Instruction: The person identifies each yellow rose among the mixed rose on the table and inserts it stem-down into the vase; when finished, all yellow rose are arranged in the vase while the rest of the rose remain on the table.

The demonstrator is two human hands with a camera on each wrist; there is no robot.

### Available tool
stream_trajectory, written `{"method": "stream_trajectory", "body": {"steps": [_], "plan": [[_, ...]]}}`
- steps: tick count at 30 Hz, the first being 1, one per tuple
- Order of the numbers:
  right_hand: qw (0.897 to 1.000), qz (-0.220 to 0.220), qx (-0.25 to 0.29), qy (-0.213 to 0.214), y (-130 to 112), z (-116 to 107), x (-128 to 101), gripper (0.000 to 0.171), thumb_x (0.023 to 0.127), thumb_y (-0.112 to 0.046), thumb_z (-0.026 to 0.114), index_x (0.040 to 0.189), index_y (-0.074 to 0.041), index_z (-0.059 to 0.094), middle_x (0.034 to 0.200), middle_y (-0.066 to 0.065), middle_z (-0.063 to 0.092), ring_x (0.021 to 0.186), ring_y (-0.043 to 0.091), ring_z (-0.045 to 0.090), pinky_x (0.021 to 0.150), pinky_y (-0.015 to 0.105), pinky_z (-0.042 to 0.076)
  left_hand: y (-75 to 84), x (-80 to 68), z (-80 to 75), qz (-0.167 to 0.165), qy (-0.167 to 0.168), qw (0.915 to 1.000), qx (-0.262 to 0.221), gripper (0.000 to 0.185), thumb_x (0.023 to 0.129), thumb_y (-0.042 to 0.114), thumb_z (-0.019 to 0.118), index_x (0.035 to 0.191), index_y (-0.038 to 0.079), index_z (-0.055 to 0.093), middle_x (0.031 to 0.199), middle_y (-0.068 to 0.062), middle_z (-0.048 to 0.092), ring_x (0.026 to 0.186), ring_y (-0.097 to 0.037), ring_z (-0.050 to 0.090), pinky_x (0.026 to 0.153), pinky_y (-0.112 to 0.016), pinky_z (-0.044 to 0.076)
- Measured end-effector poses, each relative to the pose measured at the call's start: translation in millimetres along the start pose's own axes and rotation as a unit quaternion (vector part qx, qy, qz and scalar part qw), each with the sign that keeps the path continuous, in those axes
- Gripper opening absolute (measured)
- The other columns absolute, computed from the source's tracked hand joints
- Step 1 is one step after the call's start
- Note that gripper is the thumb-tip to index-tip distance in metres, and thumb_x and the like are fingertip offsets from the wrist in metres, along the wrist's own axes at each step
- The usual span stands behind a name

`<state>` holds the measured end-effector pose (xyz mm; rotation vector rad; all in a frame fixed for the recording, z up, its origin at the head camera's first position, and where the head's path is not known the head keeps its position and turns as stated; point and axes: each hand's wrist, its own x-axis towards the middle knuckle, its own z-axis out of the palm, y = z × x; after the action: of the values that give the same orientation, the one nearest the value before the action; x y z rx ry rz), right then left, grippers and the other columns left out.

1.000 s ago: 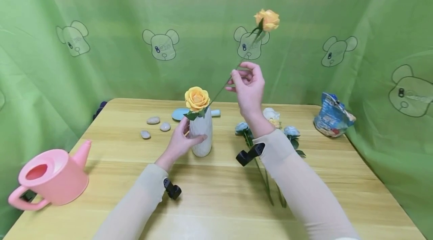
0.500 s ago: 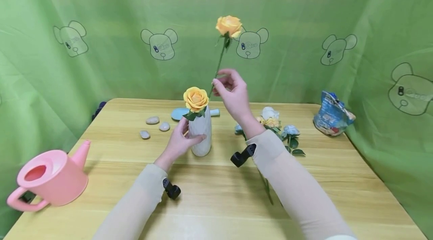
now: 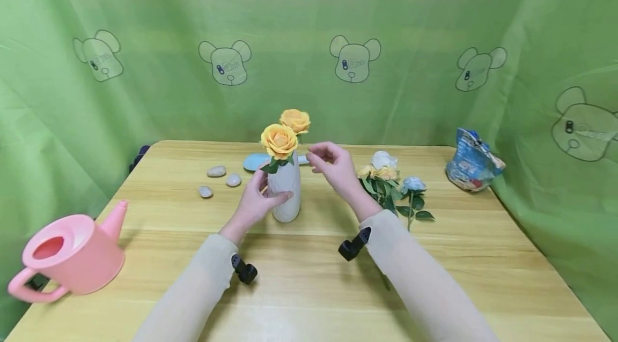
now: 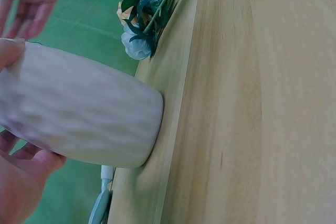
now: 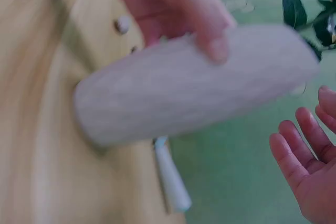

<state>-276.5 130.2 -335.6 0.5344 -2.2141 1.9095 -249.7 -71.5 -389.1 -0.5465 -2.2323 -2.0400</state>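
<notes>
A white textured vase [image 3: 285,192] stands upright on the table, and my left hand [image 3: 258,197] grips it around the side, thumb across the front. Two yellow roses rise from its mouth: a front rose [image 3: 279,141] and, just behind it, a back rose [image 3: 295,120]. To the right of the vase's mouth is my right hand [image 3: 335,168], its fingers loosely bent and holding nothing. In the right wrist view those fingers [image 5: 291,156] are spread apart from the vase. The stems inside the vase are hidden.
Right of the vase lie white, yellow and blue roses [image 3: 384,173], partly behind the right forearm. A light-blue shovel [image 3: 256,162] lies behind the vase, pebbles [image 3: 234,180] to its left. A pink watering can [image 3: 79,256] and a blue bag [image 3: 474,162] stand toward the sides.
The second yellow rose has come left and down into the vase. My right hand has lowered and let go of its stem. My left hand keeps its grip on the vase.
</notes>
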Motion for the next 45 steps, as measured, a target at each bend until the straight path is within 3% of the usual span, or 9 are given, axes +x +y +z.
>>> {"method": "stream_trajectory", "body": {"steps": [6, 11, 15, 22, 28, 34, 36, 41, 45], "plan": [[0.999, 0.038, 0.002, 0.03, 34, -27, -14, 0.028, 0.088, -0.012, 0.064, 0.109, 0.006, 0.058, 0.095, 0.018, 0.063, 0.081, 0.026, 0.063, 0.07, 0.037, 0.056, -1.1, 0.4, -0.5, -0.003, -0.001, 1.0, 0.009, 0.076, 0.077, 0.008, 0.076, 0.141, 0.014, 0.035, 0.137, -0.008, 0.044, 0.126, -0.026, 0.041, 0.105, -0.043, 0.033], [0.998, 0.051, 0.009, 0.048, 40, -49, -28, 0.027, 0.089, -0.012, 0.064, 0.109, 0.004, 0.059, 0.094, 0.02, 0.063, 0.077, 0.024, 0.064, 0.069, 0.042, 0.056, -9.8, 3.7, -2.6, 0.002, 0.0, 1.0, 0.001, 0.077, 0.075, 0.008, 0.077, 0.14, 0.016, 0.037, 0.137, -0.008, 0.044, 0.125, -0.028, 0.041, 0.104, -0.045, 0.033], [0.996, 0.065, 0.01, 0.056, 42, -70, -39, 0.028, 0.089, -0.013, 0.063, 0.111, 0.004, 0.057, 0.095, 0.021, 0.063, 0.075, 0.021, 0.065, 0.066, 0.038, 0.057, -23.3, 9.9, -4.6, 0.004, 0.0, 1.0, 0.006, 0.077, 0.073, 0.012, 0.08, 0.138, 0.024, 0.039, 0.134, -0.003, 0.046, 0.123, -0.024, 0.043, 0.103, -0.042, 0.035], [0.989, 0.124, 0.017, 0.083, 47, -103, -57, 0.027, 0.09, -0.013, 0.061, 0.114, -0.002, 0.054, 0.091, 0.007, 0.065, 0.072, 0.019, 0.065, 0.065, 0.036, 0.057, -24.5, 14.2, -5.4, 0.034, 0.0, 0.9994, 0.012, 0.076, 0.071, 0.015, 0.082, 0.135, 0.025, 0.042, 0.131, 0.0, 0.049, 0.122, -0.021, 0.045, 0.103, -0.043, 0.035], [0.989, 0.124, -0.016, 0.081, 57, -124, -70, 0.039, 0.09, -0.013, 0.062, 0.119, 0.01, 0.049, 0.09, 0.014, 0.066, 0.07, 0.021, 0.066, 0.063, 0.038, 0.057, -22.1, 16.2, -4.0, 0.028, 0.003, 0.9996, -0.002, 0.076, 0.071, 0.012, 0.081, 0.136, 0.024, 0.044, 0.134, 0.001, 0.048, 0.123, -0.023, 0.043, 0.104, -0.045, 0.034], [0.991, 0.097, -0.003, 0.095, 128, -166, -78, 0.045, 0.083, -0.029, 0.07, 0.117, -0.002, 0.057, 0.094, 0.015, 0.064, 0.072, 0.024, 0.066, 0.062, 0.038, 0.057, -2.3, 7.4, 0.2, 0.022, 0.01, 0.9997, 0.002, 0.072, 0.073, 0.009, 0.079, 0.136, 0.018, 0.045, 0.134, -0.003, 0.048, 0.122, -0.026, 0.044, 0.102, -0.046, 0.036], [0.988, 0.108, -0.01, 0.105, 116, -165, -87, 0.041, 0.084, -0.026, 0.07, 0.115, -0.002, 0.057, 0.092, 0.013, 0.064, 0.071, 0.022, 0.066, 0.063, 0.037, 0.057, 3.8, 4.3, 1.6, 0.022, 0.012, 0.9997, 0.005, 0.071, 0.074, 0.01, 0.079, 0.136, 0.018, 0.045, 0.134, -0.003, 0.048, 0.122, -0.026, 0.044, 0.102, -0.046, 0.036], [0.982, 0.157, -0.021, 0.106, 49, -147, -112, 0.026, 0.089, -0.01, 0.063, 0.11, 0.003, 0.054, 0.088, 0.008, 0.067, 0.073, 0.019, 0.066, 0.068, 0.038, 0.056, 1.4, 3.6, 2.1, 0.022, 0.023, 0.9995, -0.005, 0.07, 0.074, 0.011, 0.079, 0.135, 0.017, 0.046, 0.133, -0.002, 0.049, 0.122, -0.024, 0.045, 0.103, -0.044, 0.034], [0.975, 0.2, -0.022, 0.094, 53, -148, -123, 0.034, 0.089, -0.009, 0.062, 0.116, 0.008, 0.049, 0.093, 0.014, 0.066, 0.077, 0.025, 0.066, 0.071, 0.042, 0.056, -0.9, 2.6, 2.8, 0.027, 0.035, 0.9989, -0.016, 0.068, 0.073, 0.008, 0.079, 0.133, 0.014, 0.047, 0.131, -0.002, 0.052, 0.121, -0.022, 0.046, 0.104, -0.042, 0.034]]}}
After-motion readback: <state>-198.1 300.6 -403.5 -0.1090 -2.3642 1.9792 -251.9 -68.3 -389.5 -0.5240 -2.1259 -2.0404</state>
